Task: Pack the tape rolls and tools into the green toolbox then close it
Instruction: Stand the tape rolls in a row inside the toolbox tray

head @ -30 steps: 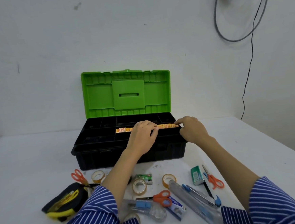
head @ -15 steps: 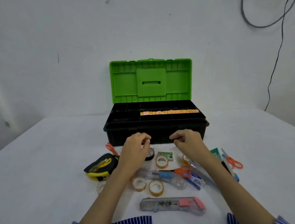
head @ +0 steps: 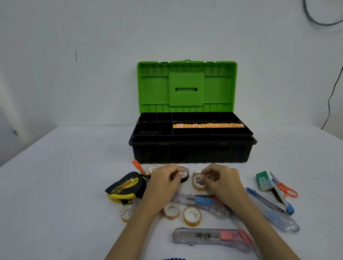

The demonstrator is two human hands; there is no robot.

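Observation:
The toolbox (head: 191,153) stands open at the table's back, green lid (head: 187,85) upright, with an orange strip (head: 208,125) lying in its black tray. In front of it my left hand (head: 163,183) pinches a black tape roll (head: 184,174) on the table. My right hand (head: 222,181) grips a clear tape roll (head: 198,182) beside it. Three more clear rolls (head: 191,216) lie nearer me. A yellow-black tape measure (head: 127,187) sits left of my left hand. A clear utility knife with a pink slider (head: 212,236) lies nearest.
Orange scissors (head: 285,188), a green box (head: 263,181) and blue-tipped cutters (head: 270,202) lie to the right. Another orange scissors handle (head: 137,165) pokes out behind the tape measure. A clear cutter with a blue slider (head: 201,201) lies under my hands. A cable hangs on the wall at right.
Both hands drew back from the orange strip in the tray to the table in front of the box, and now close on tape rolls. The view has pulled back.

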